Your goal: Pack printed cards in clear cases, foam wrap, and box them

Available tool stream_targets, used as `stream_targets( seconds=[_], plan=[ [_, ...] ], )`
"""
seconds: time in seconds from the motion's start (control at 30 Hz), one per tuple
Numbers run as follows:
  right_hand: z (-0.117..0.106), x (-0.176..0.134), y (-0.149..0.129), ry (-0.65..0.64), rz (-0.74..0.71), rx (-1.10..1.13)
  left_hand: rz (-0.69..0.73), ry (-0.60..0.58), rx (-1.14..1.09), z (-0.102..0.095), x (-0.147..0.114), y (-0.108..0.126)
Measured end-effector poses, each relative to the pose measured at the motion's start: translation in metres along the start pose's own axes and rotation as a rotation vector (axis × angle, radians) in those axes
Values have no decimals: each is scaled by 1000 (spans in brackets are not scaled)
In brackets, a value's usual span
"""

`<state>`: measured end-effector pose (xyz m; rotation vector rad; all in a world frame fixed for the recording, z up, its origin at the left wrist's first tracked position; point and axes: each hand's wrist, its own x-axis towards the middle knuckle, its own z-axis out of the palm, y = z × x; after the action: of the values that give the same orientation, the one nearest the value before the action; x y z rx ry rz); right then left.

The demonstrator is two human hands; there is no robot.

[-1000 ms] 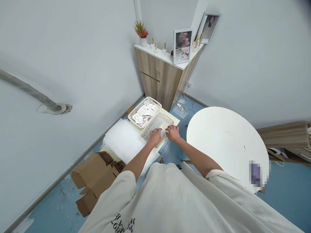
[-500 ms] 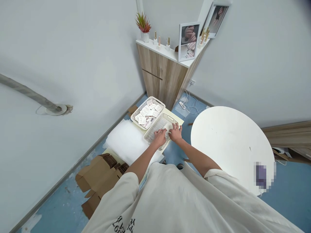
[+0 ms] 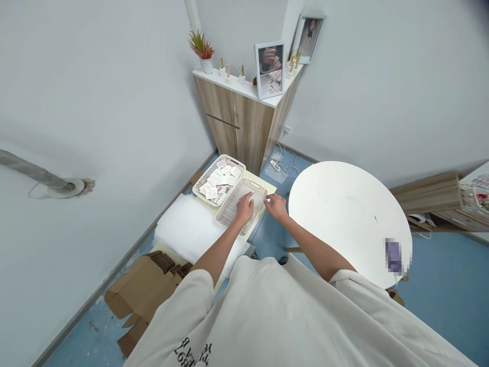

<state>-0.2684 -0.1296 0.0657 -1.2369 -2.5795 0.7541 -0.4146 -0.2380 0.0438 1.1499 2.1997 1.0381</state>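
A cream plastic basket (image 3: 222,220) stands in front of me, with clear plastic pieces (image 3: 229,210) inside, too small to make out one by one. My left hand (image 3: 245,208) is over it, bent fingers reaching down to the contents, with thumb and fingers apart. Just beyond the basket's right rim, my right hand (image 3: 276,207) has thumb and fingertips brought together; a small pale thing may be between them, but I cannot make it out. Beside it on the left, a second cream basket (image 3: 199,189) holds several white printed cards (image 3: 216,177).
White soft sheets (image 3: 187,224) and flattened brown cardboard (image 3: 141,285) lie to the left. A round white table (image 3: 344,214) stands close on the right. Behind the baskets is a wooden cabinet (image 3: 237,114) with bottles, a plant and photo frames. A power strip (image 3: 275,165) lies on the floor.
My right hand has drawn away from the basket's middle to beyond its right rim. My left hand's fingers have turned from pointing right to pointing forward. The camera view has shifted.
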Motion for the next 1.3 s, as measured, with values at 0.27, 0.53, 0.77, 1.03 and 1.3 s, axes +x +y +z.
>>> stream_targets(
  seconds=[0.27,0.53,0.77,1.03,1.3],
  plan=[
    [-51,-41,72,110,200,360,52,-94,-209,65,-4,57],
    [-97,-124,191,174,442,543,15,-246,-116,182,-40,131],
    [-113,-209,315,136,577,542,-93,-427,-6,300,-95,190],
    [-112,-265,401,53,748,493,-108,-689,104,392,-136,221],
    [-111,-269,423,0,751,582,-144,-707,68,412,-135,213]
  ],
)
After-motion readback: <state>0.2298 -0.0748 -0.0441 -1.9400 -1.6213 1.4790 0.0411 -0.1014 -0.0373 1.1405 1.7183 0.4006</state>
